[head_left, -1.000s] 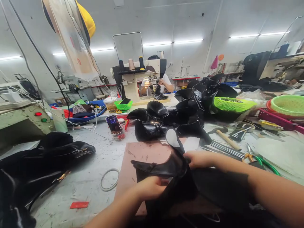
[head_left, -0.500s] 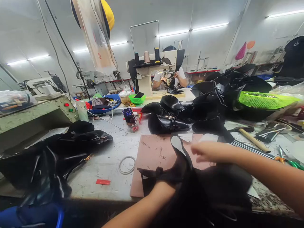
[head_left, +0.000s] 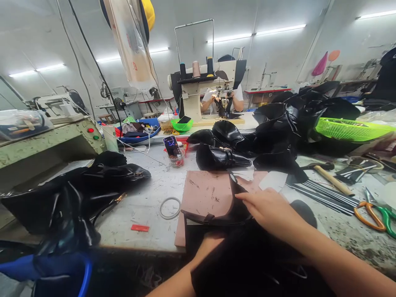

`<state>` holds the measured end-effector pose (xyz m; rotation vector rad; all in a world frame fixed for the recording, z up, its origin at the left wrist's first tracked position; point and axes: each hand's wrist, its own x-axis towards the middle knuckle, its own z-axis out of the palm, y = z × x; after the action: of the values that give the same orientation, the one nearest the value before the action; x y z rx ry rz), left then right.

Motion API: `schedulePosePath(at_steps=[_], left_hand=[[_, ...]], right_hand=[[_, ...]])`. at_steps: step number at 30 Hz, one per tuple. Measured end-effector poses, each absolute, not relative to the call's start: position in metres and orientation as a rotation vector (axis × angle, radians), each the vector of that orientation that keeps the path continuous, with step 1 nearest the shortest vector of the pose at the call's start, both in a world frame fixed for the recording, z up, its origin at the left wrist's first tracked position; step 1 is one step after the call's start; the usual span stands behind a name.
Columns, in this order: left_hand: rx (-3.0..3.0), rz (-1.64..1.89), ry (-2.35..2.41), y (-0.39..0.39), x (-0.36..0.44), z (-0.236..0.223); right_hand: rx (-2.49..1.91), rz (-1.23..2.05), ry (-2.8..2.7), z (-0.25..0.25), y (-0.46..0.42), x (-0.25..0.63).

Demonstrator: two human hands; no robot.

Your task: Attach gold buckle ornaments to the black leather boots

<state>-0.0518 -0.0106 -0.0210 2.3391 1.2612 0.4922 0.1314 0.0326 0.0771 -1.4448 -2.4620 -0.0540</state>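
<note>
A black leather boot upper [head_left: 239, 208] with a small strap and loop lies over the pink board [head_left: 201, 192] and hangs past the bench's front edge. My right hand [head_left: 266, 206] is closed on it, thumb and fingers pinching its upright edge. Lower down, my left hand [head_left: 213, 243] reaches under the strapped part; black material covers its fingers, so their grip is hidden. Behind the board rests another black boot upper [head_left: 224, 159] with buckled straps.
Black uppers [head_left: 93, 185] are heaped on the left. At right are a hammer [head_left: 334, 180], orange-handled scissors [head_left: 369, 214] and striped strips [head_left: 328, 196]. A grey ring [head_left: 170, 208] and red piece [head_left: 140, 228] lie left of the board. A phone [head_left: 172, 147] leans in a cup; someone sews beyond.
My right hand has moved down and left from above the board onto the upper's edge. The upper has turned, and its pale oval patch no longer shows. The view has shifted slightly.
</note>
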Motion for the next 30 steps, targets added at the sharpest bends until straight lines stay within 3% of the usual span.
schedulePosePath(at_steps=[5, 10, 15, 18, 22, 26, 30], left_hand=[[1.98, 0.912, 1.392, -0.048, -0.076, -0.022], [2.06, 1.391, 1.233, -0.075, -0.097, -0.019], [2.394, 1.39, 1.136, -0.08, -0.111, 0.039], [2.813, 1.076, 0.956, -0.073, -0.102, 0.101], [3.159, 0.551, 0.684, -0.054, -0.064, 0.145], [3.357, 0.3, 0.588, -0.034, -0.028, 0.144], [3.335, 0.151, 0.739, -0.02, -0.012, 0.144]], right_hand=[[-1.553, -0.019, -2.289, 0.069, 0.028, 0.141], [-1.61, 0.495, -1.92, 0.07, 0.023, 0.14], [-1.419, 1.112, -1.288, 0.061, 0.028, 0.139], [-1.261, 1.347, -1.058, 0.041, 0.034, 0.132], [-1.234, 1.219, -1.22, 0.021, 0.033, 0.129], [-1.035, 0.593, -1.296, 0.043, 0.004, 0.149], [-0.506, 0.302, -2.052, 0.08, -0.034, 0.165]])
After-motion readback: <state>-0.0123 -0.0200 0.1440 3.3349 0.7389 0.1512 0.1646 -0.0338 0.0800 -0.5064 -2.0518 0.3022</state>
